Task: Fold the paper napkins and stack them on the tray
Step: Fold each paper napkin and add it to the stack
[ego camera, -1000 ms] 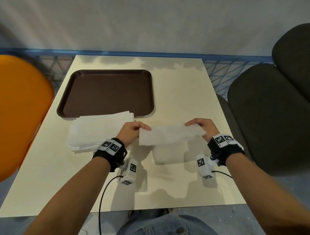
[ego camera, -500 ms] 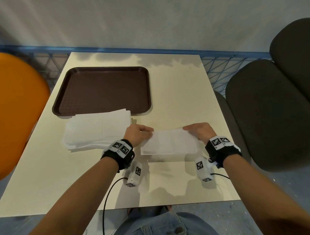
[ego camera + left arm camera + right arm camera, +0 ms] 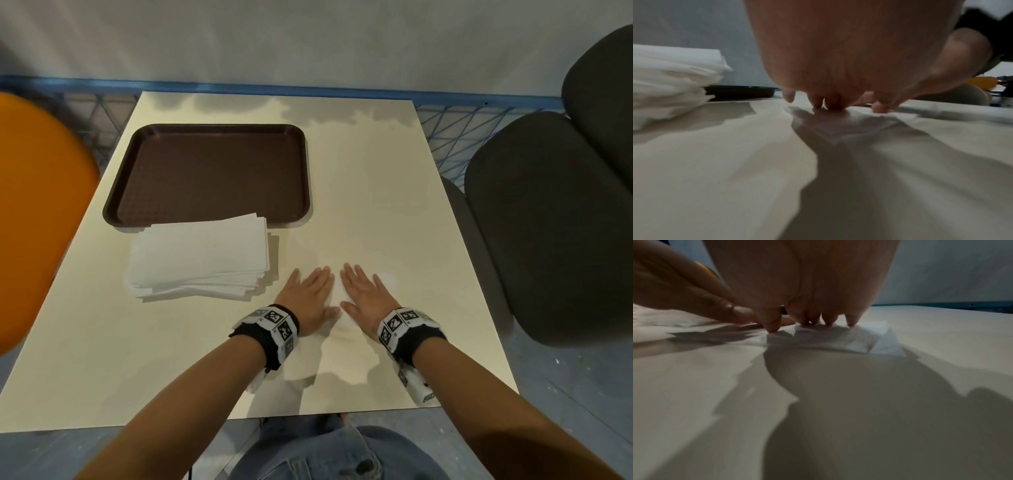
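Note:
One folded white napkin point(image 3: 337, 291) lies flat on the cream table, mostly covered by both hands. My left hand point(image 3: 310, 291) presses on it with straight, spread fingers, and my right hand point(image 3: 364, 291) does the same beside it. From the right wrist, the napkin point(image 3: 869, 340) shows under my fingertips point(image 3: 772, 327). From the left wrist, the napkin point(image 3: 859, 123) lies under my fingers point(image 3: 818, 104). A thick stack of unfolded white napkins point(image 3: 200, 258) sits to the left. Behind it lies the brown tray point(image 3: 209, 171), with nothing on it.
An orange chair point(image 3: 37, 212) stands left of the table point(image 3: 376, 164), and dark grey seats point(image 3: 548, 219) stand to the right. A blue rail and a mesh run behind the far edge. The napkin stack overlaps the tray's near rim.
Both hands held the napkin by its ends above the table. Now it lies on the table, and both hands have let go, moved together and press flat on it.

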Demonstrator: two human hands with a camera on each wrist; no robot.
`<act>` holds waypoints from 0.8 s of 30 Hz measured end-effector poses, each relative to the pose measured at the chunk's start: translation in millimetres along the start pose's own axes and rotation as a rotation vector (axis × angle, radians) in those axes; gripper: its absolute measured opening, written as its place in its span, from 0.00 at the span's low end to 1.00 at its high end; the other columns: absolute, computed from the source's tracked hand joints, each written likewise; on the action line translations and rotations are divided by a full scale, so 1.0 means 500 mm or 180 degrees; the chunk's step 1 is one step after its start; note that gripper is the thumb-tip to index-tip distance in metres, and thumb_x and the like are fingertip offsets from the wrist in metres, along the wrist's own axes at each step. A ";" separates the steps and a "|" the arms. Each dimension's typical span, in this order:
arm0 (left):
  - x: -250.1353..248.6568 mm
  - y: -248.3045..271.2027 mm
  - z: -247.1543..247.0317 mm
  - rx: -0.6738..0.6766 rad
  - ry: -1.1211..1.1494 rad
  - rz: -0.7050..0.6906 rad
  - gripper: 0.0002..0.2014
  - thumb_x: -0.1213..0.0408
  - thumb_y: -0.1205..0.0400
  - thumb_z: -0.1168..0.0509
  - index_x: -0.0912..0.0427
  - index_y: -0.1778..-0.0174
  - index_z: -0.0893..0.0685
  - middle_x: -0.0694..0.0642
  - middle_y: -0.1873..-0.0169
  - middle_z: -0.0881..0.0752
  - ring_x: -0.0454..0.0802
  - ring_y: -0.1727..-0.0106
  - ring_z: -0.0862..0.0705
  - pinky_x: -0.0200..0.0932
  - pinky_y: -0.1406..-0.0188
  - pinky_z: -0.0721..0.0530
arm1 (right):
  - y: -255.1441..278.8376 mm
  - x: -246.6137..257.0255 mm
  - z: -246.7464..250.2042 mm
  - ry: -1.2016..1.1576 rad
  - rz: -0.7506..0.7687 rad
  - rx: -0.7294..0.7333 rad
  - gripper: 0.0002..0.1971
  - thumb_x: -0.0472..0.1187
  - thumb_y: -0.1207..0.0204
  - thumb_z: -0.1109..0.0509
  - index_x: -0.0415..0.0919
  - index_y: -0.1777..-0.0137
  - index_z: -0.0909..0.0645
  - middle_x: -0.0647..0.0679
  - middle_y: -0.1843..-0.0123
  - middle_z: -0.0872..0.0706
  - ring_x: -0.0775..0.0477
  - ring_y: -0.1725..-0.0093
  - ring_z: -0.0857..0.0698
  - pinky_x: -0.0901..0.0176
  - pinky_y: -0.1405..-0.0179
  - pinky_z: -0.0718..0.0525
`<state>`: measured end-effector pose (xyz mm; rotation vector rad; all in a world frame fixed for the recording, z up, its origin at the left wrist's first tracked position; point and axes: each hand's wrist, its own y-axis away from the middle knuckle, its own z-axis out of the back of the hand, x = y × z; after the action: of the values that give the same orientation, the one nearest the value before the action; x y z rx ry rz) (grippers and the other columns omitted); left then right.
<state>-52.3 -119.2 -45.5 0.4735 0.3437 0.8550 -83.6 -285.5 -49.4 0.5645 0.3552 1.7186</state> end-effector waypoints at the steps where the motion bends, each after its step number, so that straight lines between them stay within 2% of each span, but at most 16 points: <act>1: 0.011 0.000 0.002 0.0021 0.0024 0.0087 0.34 0.44 0.13 0.62 0.60 0.17 0.62 0.54 0.17 0.63 0.49 0.16 0.61 0.58 0.19 0.62 | 0.001 -0.008 0.000 0.0053 -0.0075 0.0005 0.32 0.50 0.14 0.55 0.41 0.18 0.67 0.48 0.16 0.68 0.50 0.17 0.64 0.49 0.19 0.62; 3: 0.035 0.003 0.008 0.0079 0.0060 0.0220 0.34 0.44 0.13 0.60 0.61 0.17 0.63 0.55 0.17 0.63 0.49 0.16 0.61 0.58 0.19 0.60 | 0.000 -0.022 0.006 0.0052 -0.0237 0.0013 0.32 0.51 0.14 0.56 0.40 0.18 0.67 0.48 0.17 0.69 0.51 0.17 0.65 0.50 0.19 0.62; 5: 0.047 0.006 0.013 0.0092 0.0051 0.0260 0.35 0.45 0.13 0.55 0.61 0.17 0.63 0.55 0.17 0.63 0.51 0.16 0.60 0.58 0.19 0.57 | -0.004 -0.027 0.018 -0.0024 -0.0317 -0.0059 0.33 0.53 0.14 0.53 0.41 0.18 0.65 0.48 0.16 0.66 0.50 0.17 0.62 0.50 0.18 0.59; 7: 0.047 0.006 0.015 0.0005 0.0142 0.0256 0.37 0.47 0.13 0.50 0.61 0.17 0.61 0.56 0.17 0.61 0.53 0.16 0.59 0.57 0.19 0.54 | -0.016 -0.023 0.028 -0.0172 -0.0331 -0.0326 0.35 0.54 0.17 0.44 0.43 0.17 0.55 0.48 0.15 0.55 0.46 0.16 0.53 0.50 0.18 0.50; 9: 0.041 0.003 0.018 -0.0142 0.0374 0.0228 0.37 0.49 0.14 0.45 0.59 0.16 0.58 0.54 0.16 0.58 0.54 0.16 0.57 0.55 0.18 0.51 | -0.031 -0.011 0.040 -0.0246 -0.0278 -0.0543 0.35 0.56 0.23 0.35 0.48 0.19 0.43 0.47 0.20 0.40 0.43 0.22 0.41 0.49 0.24 0.39; 11: 0.038 0.001 0.018 -0.0320 0.0577 0.0206 0.37 0.51 0.16 0.41 0.57 0.16 0.54 0.53 0.16 0.54 0.54 0.16 0.54 0.54 0.19 0.49 | -0.046 0.004 0.052 -0.0290 -0.0334 -0.0393 0.32 0.56 0.26 0.31 0.50 0.24 0.36 0.48 0.27 0.31 0.44 0.28 0.34 0.49 0.31 0.35; 14: 0.038 0.003 0.017 -0.0610 0.0949 0.0263 0.39 0.50 0.18 0.36 0.54 0.16 0.49 0.54 0.17 0.44 0.55 0.18 0.44 0.52 0.21 0.42 | -0.054 0.023 0.076 0.0003 -0.0363 -0.0082 0.26 0.56 0.26 0.31 0.48 0.30 0.28 0.46 0.33 0.26 0.42 0.31 0.31 0.48 0.35 0.32; 15: 0.038 0.006 0.017 -0.0737 0.1162 0.0312 0.40 0.49 0.20 0.34 0.53 0.17 0.48 0.55 0.19 0.38 0.55 0.20 0.39 0.51 0.23 0.37 | -0.051 0.026 0.084 -0.0109 -0.0272 -0.0081 0.23 0.55 0.27 0.30 0.47 0.34 0.24 0.46 0.37 0.24 0.42 0.34 0.29 0.49 0.37 0.30; 17: 0.043 0.022 0.027 -0.1038 0.2019 0.0445 0.40 0.47 0.23 0.30 0.52 0.19 0.41 0.53 0.27 0.26 0.53 0.28 0.28 0.46 0.31 0.30 | -0.038 0.034 0.107 -0.0944 0.0008 -0.0246 0.13 0.49 0.29 0.26 0.44 0.48 0.19 0.47 0.51 0.20 0.45 0.46 0.22 0.58 0.50 0.26; 19: 0.055 0.049 0.048 -0.1359 0.3077 0.0536 0.31 0.50 0.25 0.27 0.52 0.27 0.28 0.49 0.41 0.19 0.48 0.40 0.21 0.35 0.46 0.24 | -0.022 0.047 0.140 -0.1594 0.0228 -0.0455 0.09 0.44 0.30 0.23 0.42 0.58 0.21 0.51 0.62 0.20 0.47 0.57 0.21 0.63 0.61 0.27; 21: 0.078 0.074 0.066 -0.1657 0.3780 0.0611 0.16 0.56 0.26 0.25 0.54 0.45 0.18 0.47 0.56 0.16 0.46 0.53 0.18 0.27 0.62 0.24 | -0.021 0.062 0.181 -0.1819 0.0385 -0.0638 0.10 0.43 0.33 0.21 0.41 0.61 0.20 0.53 0.67 0.20 0.49 0.62 0.22 0.61 0.63 0.28; 22: 0.093 0.085 0.071 -0.1783 0.4039 0.0643 0.10 0.59 0.26 0.25 0.54 0.52 0.16 0.47 0.61 0.16 0.46 0.58 0.18 0.27 0.66 0.23 | -0.027 0.070 0.199 -0.1861 0.0444 -0.0670 0.11 0.43 0.33 0.21 0.41 0.63 0.20 0.54 0.68 0.20 0.50 0.63 0.22 0.61 0.63 0.28; 24: 0.129 0.109 0.075 -0.2012 0.4500 0.0710 0.09 0.64 0.28 0.23 0.53 0.56 0.16 0.47 0.62 0.15 0.45 0.61 0.17 0.28 0.67 0.21 | -0.044 0.087 0.230 -0.1809 0.0492 -0.0664 0.11 0.43 0.34 0.20 0.45 0.67 0.22 0.53 0.68 0.20 0.51 0.64 0.22 0.61 0.64 0.27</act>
<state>-29.8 -47.5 8.6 -0.7877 1.2646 1.3533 -9.0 -245.8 42.5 0.9078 -0.2742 1.6323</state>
